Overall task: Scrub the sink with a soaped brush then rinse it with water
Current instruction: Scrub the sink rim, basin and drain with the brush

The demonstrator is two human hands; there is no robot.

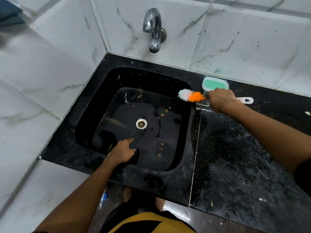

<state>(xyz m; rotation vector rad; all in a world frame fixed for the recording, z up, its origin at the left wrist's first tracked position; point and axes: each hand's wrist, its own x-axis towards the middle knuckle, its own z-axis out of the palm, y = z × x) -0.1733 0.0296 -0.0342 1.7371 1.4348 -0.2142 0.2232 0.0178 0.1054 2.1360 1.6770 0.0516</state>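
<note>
Right hand [220,100] is fisted around the brush [191,95], bristles over the sink's [185,132] right rim by the soap [215,84]. Left hand [122,151] is loosely curled, index finger pointing, low inside the sink's near wall.

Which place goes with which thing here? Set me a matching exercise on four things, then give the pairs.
Things:
1. brush
2. soap dish
3. tap
4. drain

Places:
A. on the tiled wall above the sink
B. in the middle of the sink floor
C. on the counter by the back wall
D. held in the right hand

Pairs: 1-D, 2-C, 3-A, 4-B
</note>
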